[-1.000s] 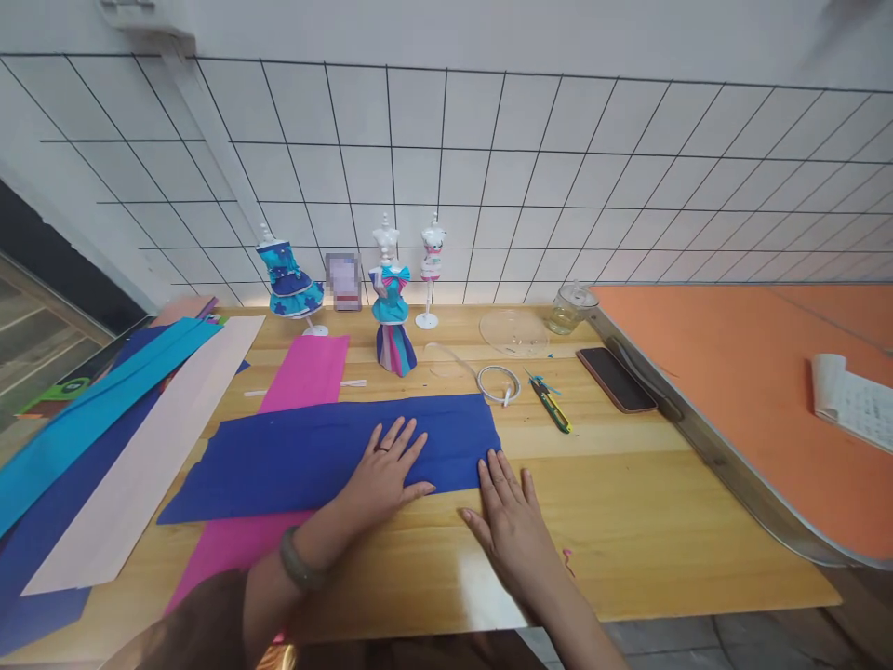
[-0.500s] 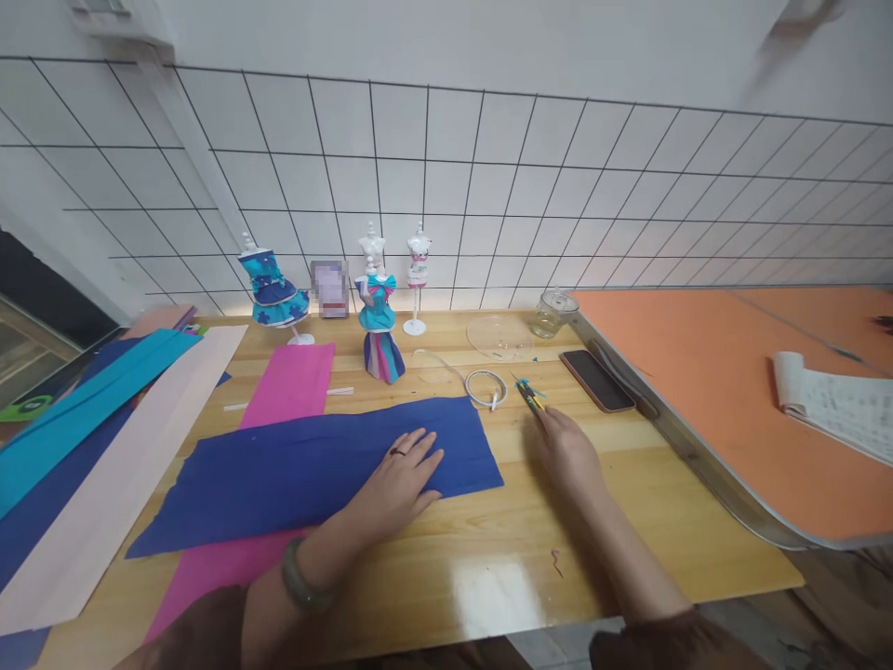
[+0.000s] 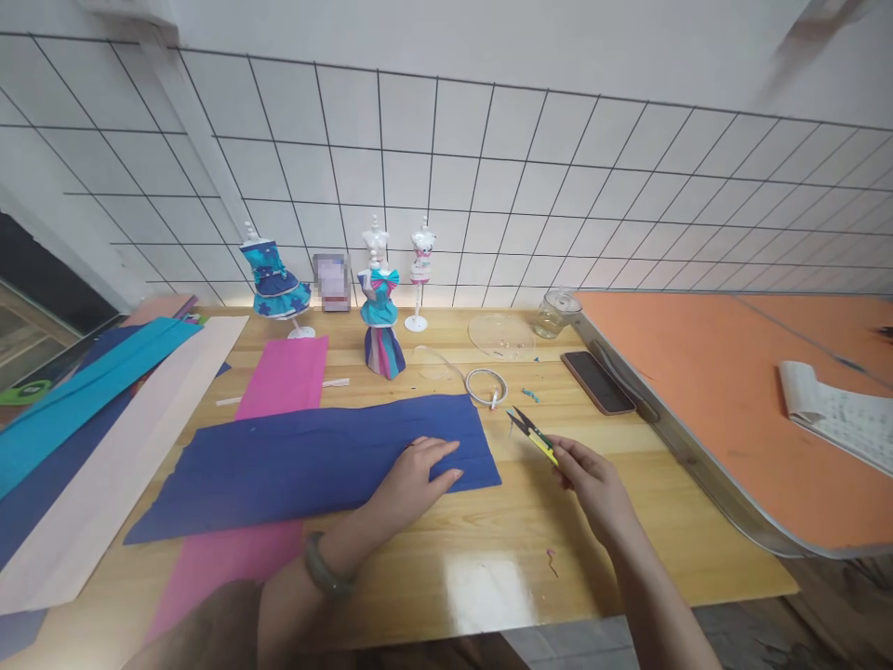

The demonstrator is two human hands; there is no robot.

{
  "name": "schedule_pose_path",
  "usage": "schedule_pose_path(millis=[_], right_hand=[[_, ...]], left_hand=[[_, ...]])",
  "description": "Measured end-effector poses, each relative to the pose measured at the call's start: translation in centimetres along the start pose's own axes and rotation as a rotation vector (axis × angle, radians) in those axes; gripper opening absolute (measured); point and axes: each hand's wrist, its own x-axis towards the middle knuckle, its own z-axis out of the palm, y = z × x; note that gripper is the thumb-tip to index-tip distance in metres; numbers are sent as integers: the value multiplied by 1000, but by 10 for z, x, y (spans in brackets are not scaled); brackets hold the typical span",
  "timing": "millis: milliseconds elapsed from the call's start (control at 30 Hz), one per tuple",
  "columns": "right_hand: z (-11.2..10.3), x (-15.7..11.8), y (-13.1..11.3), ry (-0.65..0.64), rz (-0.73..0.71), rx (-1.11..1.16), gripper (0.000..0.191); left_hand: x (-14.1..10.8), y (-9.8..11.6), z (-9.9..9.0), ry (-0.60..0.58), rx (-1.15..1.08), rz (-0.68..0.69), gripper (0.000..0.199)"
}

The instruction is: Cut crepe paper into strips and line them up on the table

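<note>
A wide dark blue strip lies across a pink strip on the wooden table. My left hand rests on the blue strip near its right end, fingers apart, with nothing held. To the right of that strip, my right hand holds small yellow-and-black scissors above the table. Their blades are parted and point up and left, close to a white cable coil. Small teal scraps lie beyond the scissors.
Dressed mini mannequins and a small framed card stand at the back. A phone, a glass jar and a clear disc are at the right. More strips lie left, and an orange surface adjoins.
My right hand has lifted the scissors off the table spot by the teal scraps and drawn them nearer, blades parted. My left hand has slid slightly right along the blue strip.
</note>
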Motion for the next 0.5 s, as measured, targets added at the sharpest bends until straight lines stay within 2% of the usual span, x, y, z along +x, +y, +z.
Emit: schedule_pose_path(millis=[67,133,267,300,367,433,500], right_hand=[[0,-18,-11,-125,80,286,41],[2,-32,-21,-187,152,464,40],[2,-45,-36,-183,170,498,40],[2,-46,-37,-182,166,499,40],[1,-46,-39,-186,161,498,40],[0,-46,-38,-189,162,497,40],[0,-47,-35,-191,171,501,40]], left_hand=[[6,6,6,4,-233,-123,39],[11,10,12,-13,-448,-214,46],[16,15,22,-73,-623,-257,62],[17,16,24,-105,-623,-255,61],[18,16,27,-162,-612,-248,46],[19,17,29,-175,-604,-248,27],[20,17,29,-160,-613,-263,20]])
